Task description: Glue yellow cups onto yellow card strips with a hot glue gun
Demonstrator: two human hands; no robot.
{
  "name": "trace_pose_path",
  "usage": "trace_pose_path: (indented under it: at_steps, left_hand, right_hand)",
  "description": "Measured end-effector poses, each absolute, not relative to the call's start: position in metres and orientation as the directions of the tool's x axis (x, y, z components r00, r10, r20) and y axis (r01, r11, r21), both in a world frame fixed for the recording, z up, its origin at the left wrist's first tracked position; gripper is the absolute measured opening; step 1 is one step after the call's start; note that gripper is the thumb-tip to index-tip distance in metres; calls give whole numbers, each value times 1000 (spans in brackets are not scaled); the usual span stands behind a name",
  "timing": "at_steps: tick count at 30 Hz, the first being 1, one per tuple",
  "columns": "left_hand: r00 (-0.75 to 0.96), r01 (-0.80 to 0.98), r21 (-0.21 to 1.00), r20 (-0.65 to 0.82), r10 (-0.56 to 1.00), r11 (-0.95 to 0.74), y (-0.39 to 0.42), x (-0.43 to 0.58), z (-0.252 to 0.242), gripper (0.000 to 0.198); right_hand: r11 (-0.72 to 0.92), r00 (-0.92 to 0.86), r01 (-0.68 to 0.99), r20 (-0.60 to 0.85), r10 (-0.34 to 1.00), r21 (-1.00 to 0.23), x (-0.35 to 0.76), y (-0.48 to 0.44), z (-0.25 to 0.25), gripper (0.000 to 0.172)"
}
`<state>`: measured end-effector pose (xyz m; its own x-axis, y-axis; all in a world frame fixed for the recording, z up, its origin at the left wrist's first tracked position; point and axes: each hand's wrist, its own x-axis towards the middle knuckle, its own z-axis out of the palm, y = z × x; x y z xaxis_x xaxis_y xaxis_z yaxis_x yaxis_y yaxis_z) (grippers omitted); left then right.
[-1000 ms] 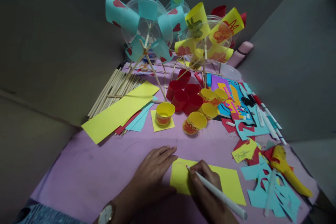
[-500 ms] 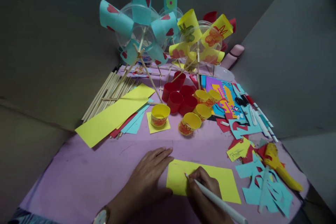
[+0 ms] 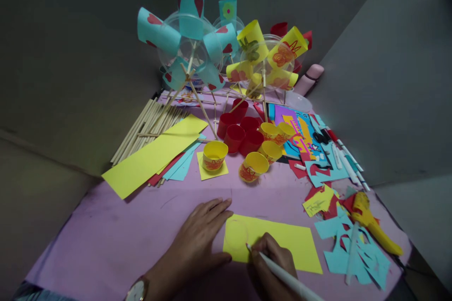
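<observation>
My right hand [image 3: 270, 263] grips a white pen [image 3: 286, 278] with its tip on a yellow paper sheet [image 3: 282, 242] lying on the pink work surface [image 3: 116, 230]. A faint curved outline shows on the sheet near the tip. My left hand [image 3: 201, 240] lies flat, fingers stretched out, pressing the sheet's left edge. A watch is on that wrist.
Behind stand paper-cup wheels on stick frames, a turquoise wheel [image 3: 187, 42] and a yellow wheel [image 3: 264, 61]. Red cups [image 3: 240, 134] and yellow cups [image 3: 252, 165] cluster mid-surface. Wooden sticks [image 3: 148, 124] and a long yellow strip [image 3: 155, 153] lie left. Paper scraps [image 3: 353, 249], markers [image 3: 348, 157] and a yellow tool [image 3: 372, 223] lie right.
My right hand has slid the pen tip down and left over the yellow sheet, leaving a faint curved line. The left hand stays flat. The view has shifted slightly.
</observation>
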<state>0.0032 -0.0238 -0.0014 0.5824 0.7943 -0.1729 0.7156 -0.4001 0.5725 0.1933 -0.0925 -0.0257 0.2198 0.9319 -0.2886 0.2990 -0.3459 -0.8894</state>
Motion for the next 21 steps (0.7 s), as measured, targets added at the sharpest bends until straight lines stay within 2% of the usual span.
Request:
trace_pose_path:
  at_steps: [9,13,21]
  left_hand:
    - [585,706,588,-171,793,-395,-22,3,1,76]
    - [586,706,586,-166,793,-399,-23,3,-1,79]
    - [602,694,588,-158,783,-415,-23,3,-2,78]
  right_hand:
    - [-339,133,306,-313,940,-889,188,-94,-22,24]
    - [-325,160,282,-289,944,-903,184,-90,-13,24]
    - [-244,151,417,-198,969,-876,176,-62,3,21]
